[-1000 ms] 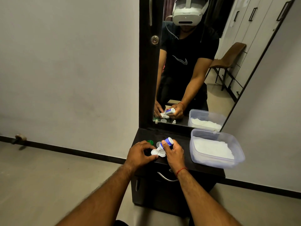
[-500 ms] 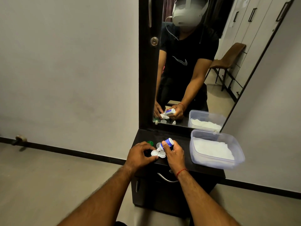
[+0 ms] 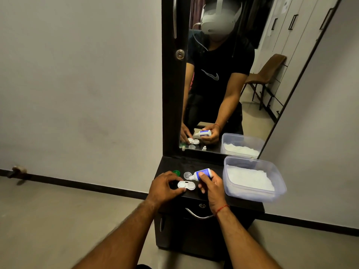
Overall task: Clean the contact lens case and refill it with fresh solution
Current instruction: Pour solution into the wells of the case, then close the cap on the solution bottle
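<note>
The small round green cap lies at the left of the dark cabinet top, just behind the left hand. That hand's curled fingers and thumb pinch the left end of the white twin-well plastic contact lens case, which lies flat close to the top's front edge. Both wells look uncapped; whether they hold liquid I cannot tell. A small clear round cap sits just behind the case.

The right hand grasps the small white squeeze bottle with a blue label, tilted with its nozzle pointing down-left over the case. This looks like the filling step. It calls for holding the nozzle off the plastic, squeezing gently, and pinning the case so it cannot slide off the front edge.

The clear rectangular plastic tub of white tissue stands near the right hand and limits room on that side. More room lies behind the caps, toward the mirror.
</note>
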